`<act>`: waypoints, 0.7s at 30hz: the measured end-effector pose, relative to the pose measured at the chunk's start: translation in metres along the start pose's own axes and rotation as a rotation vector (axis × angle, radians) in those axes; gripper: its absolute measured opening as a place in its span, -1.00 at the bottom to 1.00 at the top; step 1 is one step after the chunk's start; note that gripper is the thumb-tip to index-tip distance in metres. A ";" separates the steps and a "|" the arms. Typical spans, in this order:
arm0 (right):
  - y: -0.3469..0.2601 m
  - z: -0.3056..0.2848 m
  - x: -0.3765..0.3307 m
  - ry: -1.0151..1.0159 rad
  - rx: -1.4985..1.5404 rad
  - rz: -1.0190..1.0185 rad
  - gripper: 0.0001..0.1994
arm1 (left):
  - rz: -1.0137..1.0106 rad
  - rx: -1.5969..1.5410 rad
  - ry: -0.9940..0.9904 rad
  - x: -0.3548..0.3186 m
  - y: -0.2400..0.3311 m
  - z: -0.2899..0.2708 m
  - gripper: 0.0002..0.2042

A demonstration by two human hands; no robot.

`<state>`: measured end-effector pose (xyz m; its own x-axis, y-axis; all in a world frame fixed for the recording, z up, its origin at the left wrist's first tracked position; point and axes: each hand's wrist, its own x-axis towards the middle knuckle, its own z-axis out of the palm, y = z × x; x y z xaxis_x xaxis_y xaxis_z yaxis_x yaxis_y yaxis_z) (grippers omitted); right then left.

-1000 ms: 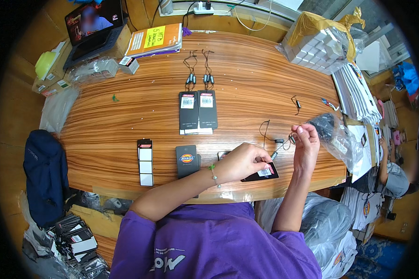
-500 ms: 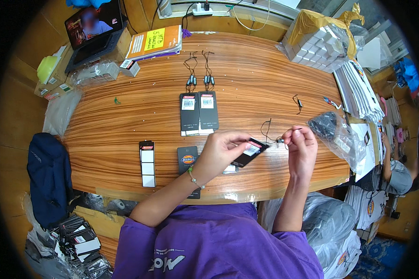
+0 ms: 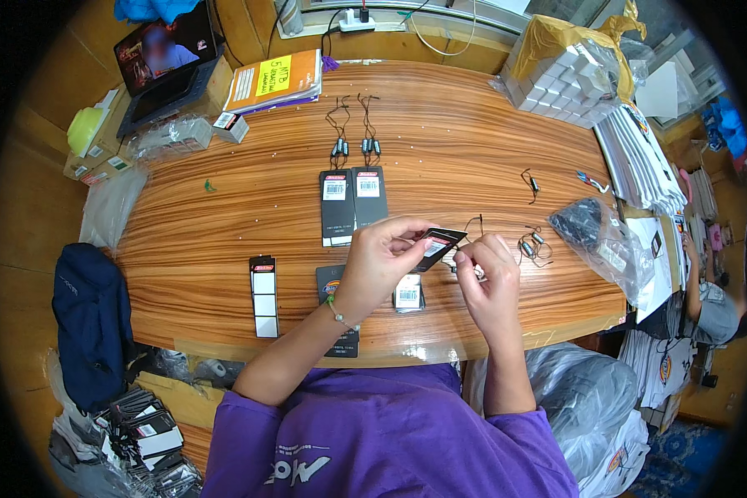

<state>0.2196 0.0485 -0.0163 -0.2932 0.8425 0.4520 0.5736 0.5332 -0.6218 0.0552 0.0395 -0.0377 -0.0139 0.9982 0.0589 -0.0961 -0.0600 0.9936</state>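
Wood-grain table (image 3: 473, 158) beside a window (image 3: 556, 8)

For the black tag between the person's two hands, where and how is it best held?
Probably by the left side of the black tag, approached from the left with a light thumb-and-fingers pinch, as the left hand has it. It is thin, flat and tilted above the table, and that grip leaves its right end free towards the right hand.

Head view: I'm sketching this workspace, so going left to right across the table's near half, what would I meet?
Black strip with white panels → left hand holding a black tag → right hand → black cords → clear plastic bag.
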 end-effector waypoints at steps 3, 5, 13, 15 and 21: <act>-0.001 0.003 0.002 0.003 0.012 -0.022 -0.95 | 0.010 -0.001 -0.004 0.001 -0.001 0.001 -0.81; -0.004 0.005 0.003 0.008 0.014 -0.016 -0.95 | 0.017 0.021 -0.002 0.001 -0.002 0.001 -0.82; -0.005 0.010 0.006 0.028 -0.021 -0.017 -0.94 | 0.039 0.023 0.016 -0.003 0.001 0.004 -0.82; -0.005 0.011 0.005 0.035 -0.020 -0.021 -0.93 | 0.006 0.013 0.013 -0.005 0.002 0.004 -0.83; 0.000 0.014 0.003 0.010 0.154 0.098 -0.92 | 0.095 0.112 -0.020 -0.005 0.006 0.004 -0.82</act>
<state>0.2080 0.0523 -0.0236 -0.2335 0.8904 0.3907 0.4748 0.4550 -0.7533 0.0584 0.0343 -0.0312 0.0018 0.9880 0.1544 0.0166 -0.1544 0.9879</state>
